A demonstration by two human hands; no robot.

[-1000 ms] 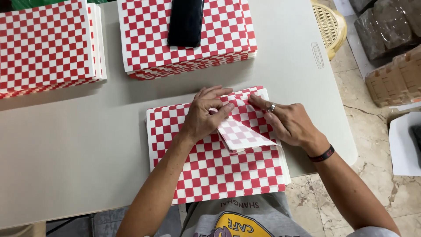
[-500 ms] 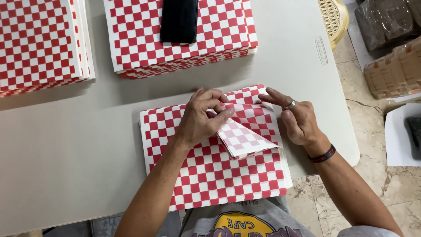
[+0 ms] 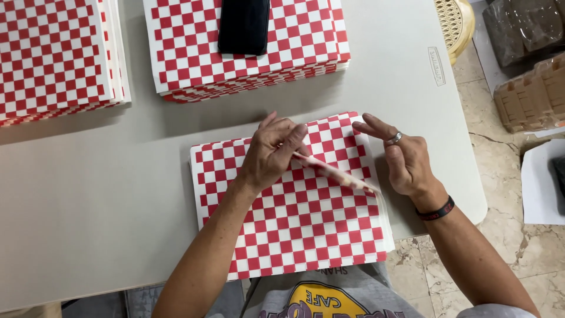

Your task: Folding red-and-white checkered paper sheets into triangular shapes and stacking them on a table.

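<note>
One folded sheet (image 3: 338, 172) sits pinched in my left hand (image 3: 272, 154), lifted off the near stack (image 3: 294, 235); my right hand (image 3: 403, 156) hovers open. Loose grip could unfold it or drag sheets beneath.

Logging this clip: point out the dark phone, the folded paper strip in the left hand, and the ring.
dark phone (image 3: 243, 25), head view, middle of its back.
folded paper strip (image 3: 338, 174), head view, mid-length.
left hand (image 3: 271, 156), head view, back of hand.
ring (image 3: 395, 138), head view, on a finger.
</note>
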